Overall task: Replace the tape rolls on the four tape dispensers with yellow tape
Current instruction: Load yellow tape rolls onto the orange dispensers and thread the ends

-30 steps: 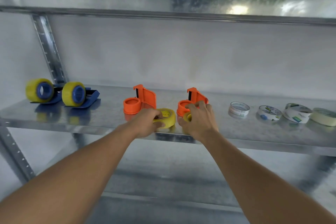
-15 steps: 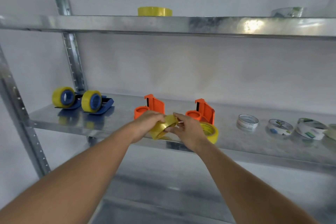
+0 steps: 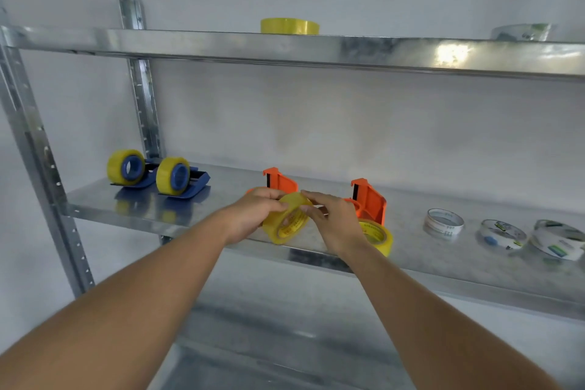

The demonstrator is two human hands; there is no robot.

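Far left on the middle shelf you've got the two blue dispensers, both already loaded with yellow tape, so I'd call that half done.

Moving right, the left orange dispenser sits just behind the hands and is partly hidden; I can't see any roll on it. The left hand grips a yellow tape roll from the left, fingers curled over its top edge, roll tilted and held up just in front of the shelf edge. The right hand pinches the same roll from the other side, fingertips at the rim, looks like it's hunting for the loose tape end, though I can't actually see the end.

Next over, the right orange dispenser, hub bare as far as I can tell, with a second yellow roll lying right at the shelf's front lip. That's my worry: the right wrist is practically on it, so one bump could roll it off the shelf.

Other risk is the tape end sticking to fingers or folding on itself while threading.

Far right are three pale old rolls, well apart from the action. Upper shelf has a spare yellow roll.
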